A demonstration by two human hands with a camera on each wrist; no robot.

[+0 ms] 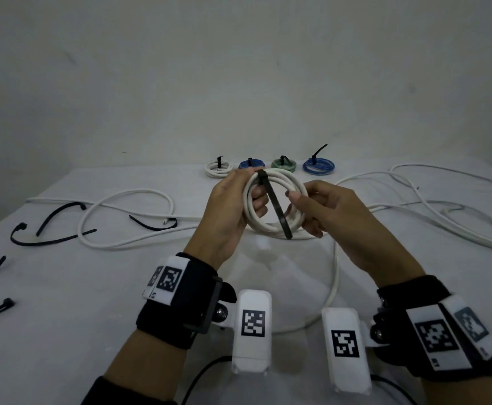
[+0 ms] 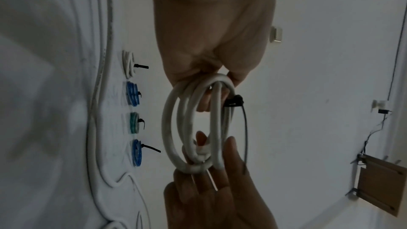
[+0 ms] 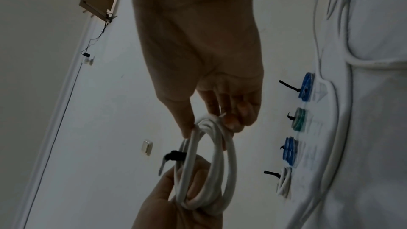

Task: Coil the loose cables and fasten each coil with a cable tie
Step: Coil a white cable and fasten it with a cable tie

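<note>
A white cable coil (image 1: pixel 275 226) is held up over the table between both hands. My left hand (image 1: pixel 233 200) grips its left side, with fingers curled through the ring. My right hand (image 1: pixel 318 211) pinches the right side between thumb and fingers. A black cable tie (image 1: pixel 277 206) sits with its head at the coil's top by my left fingertips, and its tail slants down across the ring. In the left wrist view the coil (image 2: pixel 169 124) hangs from my left hand (image 2: pixel 211 50), with the tie head (image 2: pixel 234 101) on its right. In the right wrist view the coil (image 3: pixel 231 159) and tie head (image 3: pixel 174 156) show below my right hand (image 3: pixel 209 67).
A row of tied coils lies at the table's far edge: white (image 1: pixel 218 168), blue (image 1: pixel 251 164), green (image 1: pixel 283 164), blue (image 1: pixel 318 166). Loose white cables sprawl at left (image 1: pixel 128 194) and right (image 1: pixel 443 206). Several spare black ties (image 1: pixel 51 226) lie on the left.
</note>
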